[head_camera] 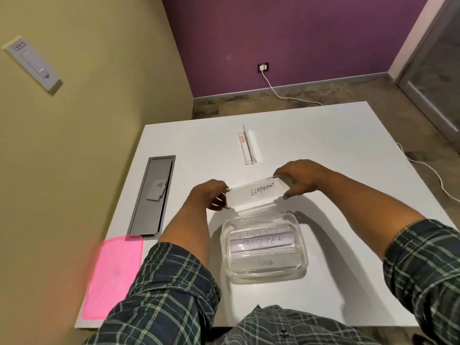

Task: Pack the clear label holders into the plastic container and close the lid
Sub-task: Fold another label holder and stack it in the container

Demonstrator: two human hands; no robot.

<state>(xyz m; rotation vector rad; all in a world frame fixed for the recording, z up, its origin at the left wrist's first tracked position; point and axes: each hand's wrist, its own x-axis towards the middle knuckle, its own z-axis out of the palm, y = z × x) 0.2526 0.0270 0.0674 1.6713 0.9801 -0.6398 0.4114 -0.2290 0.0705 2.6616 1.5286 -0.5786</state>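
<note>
while i watch from afar, the left hand [211,195] and right hand [298,179] pinch the ends of the "elephant" label holder [257,192] above the table [348,150]; the clear container [265,247] near the front edge holds several holders, its pink lid [113,275] off at the front-left corner.

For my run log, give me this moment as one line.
held: ELEPHANT holder, left hand and right hand | container: open, holders inside | pink lid: off, left | one holder on table
</note>
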